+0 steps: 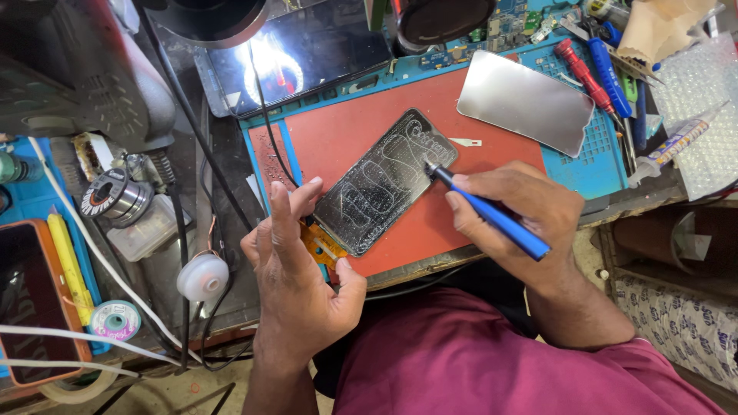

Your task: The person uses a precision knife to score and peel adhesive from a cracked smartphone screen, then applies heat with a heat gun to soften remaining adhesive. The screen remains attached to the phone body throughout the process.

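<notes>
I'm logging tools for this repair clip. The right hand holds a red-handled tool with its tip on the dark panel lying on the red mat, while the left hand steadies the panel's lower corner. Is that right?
Not quite: in the head view the tool in the right hand has a blue handle, not red. Its tip does touch the dark panel on the red mat, and the left hand steadies the panel's lower corner.

Your frame is bright and mostly sharp. A ring light glares off the dark screen (296,54) at upper centre. The metal plate (525,111) at upper right is washed pale. Soft shadows only; top-left corner is dark, blurred, slightly bent.
</notes>
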### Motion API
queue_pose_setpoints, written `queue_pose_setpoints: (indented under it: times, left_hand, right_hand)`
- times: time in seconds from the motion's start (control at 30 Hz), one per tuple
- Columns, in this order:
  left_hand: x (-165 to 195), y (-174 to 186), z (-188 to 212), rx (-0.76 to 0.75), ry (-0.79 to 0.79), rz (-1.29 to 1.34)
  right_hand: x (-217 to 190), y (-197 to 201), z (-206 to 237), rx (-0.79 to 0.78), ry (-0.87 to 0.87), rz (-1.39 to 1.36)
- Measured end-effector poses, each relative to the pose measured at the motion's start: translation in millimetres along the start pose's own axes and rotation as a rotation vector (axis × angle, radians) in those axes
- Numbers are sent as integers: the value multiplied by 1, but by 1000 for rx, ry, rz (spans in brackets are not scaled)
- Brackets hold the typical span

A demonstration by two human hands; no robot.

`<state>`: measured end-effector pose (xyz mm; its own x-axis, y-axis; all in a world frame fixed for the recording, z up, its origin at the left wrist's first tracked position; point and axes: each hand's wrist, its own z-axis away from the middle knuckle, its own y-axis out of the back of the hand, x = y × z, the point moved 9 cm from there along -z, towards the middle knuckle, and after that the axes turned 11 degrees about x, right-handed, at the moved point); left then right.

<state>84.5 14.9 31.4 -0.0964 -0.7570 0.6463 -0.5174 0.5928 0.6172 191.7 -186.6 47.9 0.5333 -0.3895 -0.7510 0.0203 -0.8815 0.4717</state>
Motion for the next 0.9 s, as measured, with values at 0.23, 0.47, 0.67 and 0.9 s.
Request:
queue_pose_setpoints:
  times: [0.23, 0.47, 0.67, 0.9]
  left_hand:
    - [0, 0, 0, 2, -5, 0]
    - [1, 0, 0, -1, -5, -4]
    - [1, 0, 0, -4, -3, -6]
    - [1, 0, 0, -1, -7, -3]
  right_hand:
    - [4, 1, 2, 3, -22, -1]
    - [1, 0, 0, 2, 13, 32]
    - [-4, -7, -6, -24, -9, 46]
    - [-7, -16, -15, -17, -13, 18]
